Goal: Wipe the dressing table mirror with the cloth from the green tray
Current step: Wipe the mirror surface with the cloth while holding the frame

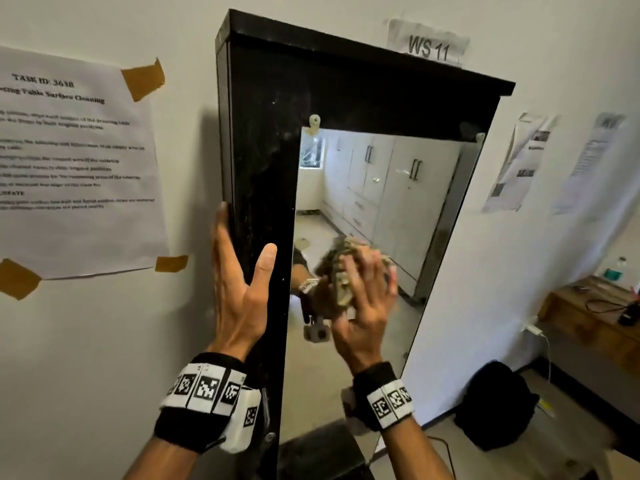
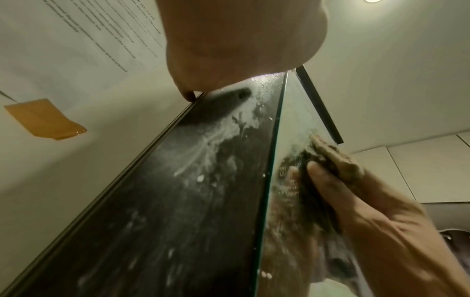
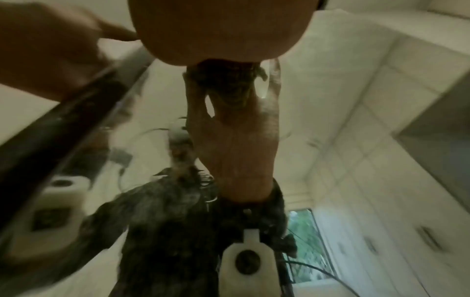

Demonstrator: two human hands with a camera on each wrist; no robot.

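The dressing table mirror [image 1: 381, 188] stands upright in a black frame [image 1: 263, 150] against the wall. My left hand [image 1: 242, 244] grips the frame's left edge, thumb on the front and fingers round the side. A crumpled brownish cloth [image 1: 341, 268] is bunched against the lower part of the glass under my right hand [image 1: 367, 282]. In the left wrist view the frame [image 2: 178, 201] shows white dusty smears, with the cloth [image 2: 338, 160] under the right hand [image 2: 368, 211] beside it. The right wrist view is blurred and shows the cloth [image 3: 229, 80] pressed on the glass, with its reflection.
A taped task sheet [image 1: 76, 150] hangs on the wall left of the frame, and a "WS 11" label [image 1: 429, 46] above it. More papers [image 1: 519, 161] hang on the right wall. A wooden desk [image 1: 588, 306] with cables and a black bag [image 1: 495, 403] stand at lower right.
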